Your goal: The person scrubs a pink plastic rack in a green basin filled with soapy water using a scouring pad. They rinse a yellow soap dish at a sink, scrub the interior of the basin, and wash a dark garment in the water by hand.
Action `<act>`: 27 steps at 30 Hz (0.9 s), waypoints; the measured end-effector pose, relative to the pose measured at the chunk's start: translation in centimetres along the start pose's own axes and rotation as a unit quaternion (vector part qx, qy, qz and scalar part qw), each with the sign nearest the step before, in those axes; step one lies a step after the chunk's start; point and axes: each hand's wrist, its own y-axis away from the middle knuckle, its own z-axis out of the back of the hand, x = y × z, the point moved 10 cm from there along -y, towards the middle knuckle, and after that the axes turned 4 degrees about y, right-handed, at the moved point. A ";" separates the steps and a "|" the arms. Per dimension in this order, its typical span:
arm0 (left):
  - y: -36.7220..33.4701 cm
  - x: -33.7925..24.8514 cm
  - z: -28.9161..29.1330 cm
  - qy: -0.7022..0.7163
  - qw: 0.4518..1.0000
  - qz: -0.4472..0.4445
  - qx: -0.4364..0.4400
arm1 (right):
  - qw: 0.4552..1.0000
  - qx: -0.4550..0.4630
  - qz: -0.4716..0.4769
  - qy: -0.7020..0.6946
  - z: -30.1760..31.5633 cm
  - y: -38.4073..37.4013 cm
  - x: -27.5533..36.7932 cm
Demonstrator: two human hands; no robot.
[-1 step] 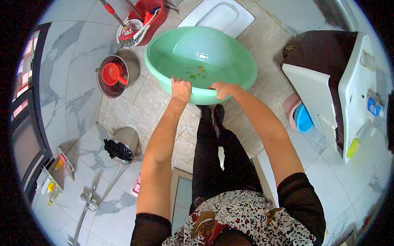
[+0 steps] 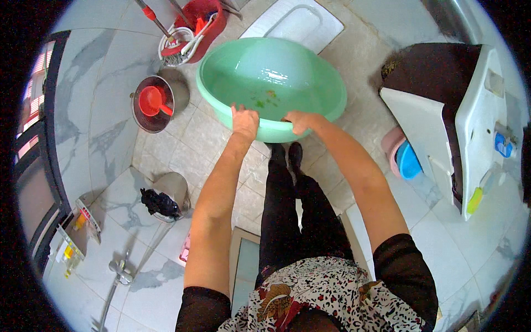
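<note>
A large, round light-green basin (image 2: 221, 83) is in front of me, above my feet. My left hand (image 2: 244, 119) grips its near rim, fingers hooked over the edge. A little to the right, my right hand (image 2: 300, 122) has closed on the same rim, its fingertips partly hidden. Small bits of green leaf (image 2: 267, 99) with a pale orange piece lie toward the near side inside. Whether there is water around them is hard to make out. I cannot tell whether the basin's underside touches the floor.
Beyond the basin is a white squat toilet (image 2: 326, 25). At left stand a red mop bucket (image 2: 217, 25), a metal bucket (image 2: 180, 91) with a red dipper (image 2: 149, 100), and a bin with a black bag (image 2: 159, 203). A white sink (image 2: 470, 122) is at right, with pink and blue basins (image 2: 409, 159) below.
</note>
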 end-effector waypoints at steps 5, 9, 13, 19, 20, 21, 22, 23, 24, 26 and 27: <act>-1.0 0.5 1.2 0.039 0.999 0.001 -0.022 | 0.999 -0.032 0.002 -0.039 2.2 1.2 0.3; -2.6 0.2 2.5 0.033 0.999 0.006 -0.005 | 0.998 -0.024 -0.018 -0.048 4.2 1.8 -0.5; -3.0 0.6 1.6 0.038 0.996 0.030 0.081 | 0.999 0.000 -0.024 -0.037 4.7 1.9 0.0; -3.1 0.1 1.0 0.041 0.997 0.016 0.058 | 1.000 0.022 -0.006 -0.018 4.1 1.7 -0.3; -2.8 0.5 1.2 0.037 0.999 0.019 0.024 | 1.000 0.026 -0.002 -0.018 4.3 1.6 0.3; -2.7 0.7 1.3 0.038 0.999 0.023 0.025 | 0.999 0.040 0.001 -0.024 4.6 1.7 0.6; -2.5 0.6 1.4 0.036 0.999 0.016 0.023 | 0.998 0.054 0.004 -0.030 4.8 1.9 1.0; -2.4 0.7 1.5 0.034 0.999 0.010 0.021 | 0.998 0.058 0.008 -0.027 4.6 1.9 1.1; -3.0 0.0 2.0 0.040 0.999 0.008 0.018 | 0.999 0.019 0.006 -0.031 4.8 2.1 0.0; -3.2 -0.5 1.2 0.026 0.996 0.020 0.078 | 0.999 -0.014 0.008 -0.034 4.3 2.3 -1.0; -3.2 -0.5 1.4 0.029 0.996 0.024 0.079 | 0.999 -0.025 0.011 -0.021 4.4 2.3 -0.9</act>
